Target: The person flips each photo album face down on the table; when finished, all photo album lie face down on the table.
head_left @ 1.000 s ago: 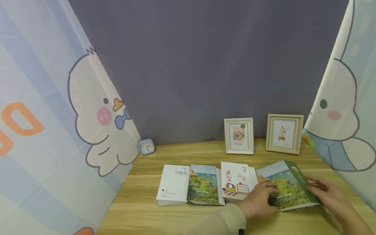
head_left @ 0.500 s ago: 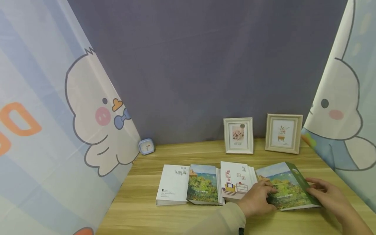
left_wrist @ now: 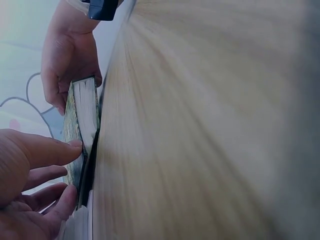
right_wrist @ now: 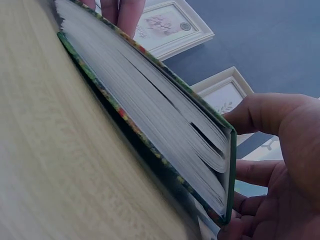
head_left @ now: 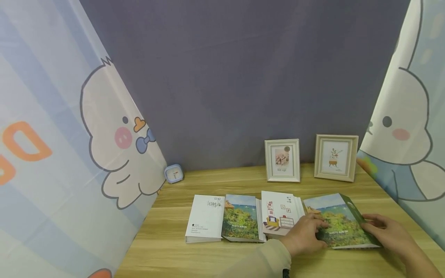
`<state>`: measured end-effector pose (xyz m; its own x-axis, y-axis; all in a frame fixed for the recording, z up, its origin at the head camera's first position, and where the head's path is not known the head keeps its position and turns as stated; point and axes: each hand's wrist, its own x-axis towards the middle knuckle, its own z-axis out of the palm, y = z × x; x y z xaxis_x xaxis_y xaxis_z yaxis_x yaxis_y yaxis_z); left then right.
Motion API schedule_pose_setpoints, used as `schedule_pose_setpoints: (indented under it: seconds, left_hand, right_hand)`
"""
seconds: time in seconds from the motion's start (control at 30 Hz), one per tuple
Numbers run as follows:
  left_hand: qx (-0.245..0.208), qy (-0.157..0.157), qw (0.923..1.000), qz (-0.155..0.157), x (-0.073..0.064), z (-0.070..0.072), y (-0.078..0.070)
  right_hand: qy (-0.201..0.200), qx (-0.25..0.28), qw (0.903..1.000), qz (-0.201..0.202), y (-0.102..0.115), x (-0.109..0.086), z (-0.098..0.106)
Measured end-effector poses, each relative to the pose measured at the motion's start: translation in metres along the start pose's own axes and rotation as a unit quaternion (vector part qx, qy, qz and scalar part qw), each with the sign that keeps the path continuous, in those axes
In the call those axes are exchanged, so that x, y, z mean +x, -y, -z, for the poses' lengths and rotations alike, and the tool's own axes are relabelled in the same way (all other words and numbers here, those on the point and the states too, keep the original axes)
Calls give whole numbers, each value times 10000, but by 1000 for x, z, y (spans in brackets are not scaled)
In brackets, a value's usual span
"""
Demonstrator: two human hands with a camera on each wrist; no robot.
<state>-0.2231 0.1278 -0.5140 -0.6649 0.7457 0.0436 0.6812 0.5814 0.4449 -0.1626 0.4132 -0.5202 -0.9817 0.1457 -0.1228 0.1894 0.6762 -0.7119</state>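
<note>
A photo album (head_left: 338,220) with a painted garden-and-sea cover lies at the right end of a row, its green spine facing right. My right hand (head_left: 391,235) grips the spine side. In the right wrist view, thumb and fingers hold the album (right_wrist: 150,107) across its thickness, with a dark gap beneath it. My left hand (head_left: 306,236) holds the opposite edge with bent fingers, thumb near the front corner. The left wrist view shows the left thumb touching the album (left_wrist: 86,105). Some left fingertips are hidden.
Left of it lie a white album with a furniture drawing (head_left: 278,212), a matching garden album (head_left: 240,216) and a white album with lettering (head_left: 205,218). Behind stand two picture frames (head_left: 282,179) (head_left: 336,177) and a blue clock (head_left: 174,173). Printed curtains flank the wooden table (head_left: 167,255).
The album's spine side has sunk slightly toward the table, and my right hand has moved down a little with it. My left hand has stayed nearly still.
</note>
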Motion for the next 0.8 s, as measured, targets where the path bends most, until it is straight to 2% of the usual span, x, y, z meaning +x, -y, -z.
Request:
schedule_pose_setpoints:
  seconds: [0.27, 0.8]
  left_hand:
    - [180, -56, 9993, -326, 0, -3, 4]
    - [213, -16, 9995, -238, 0, 0, 3]
  right_hand:
    - [240, -82, 9996, -98, 0, -2, -1]
    - [150, -278, 9994, 153, 2, -1, -4]
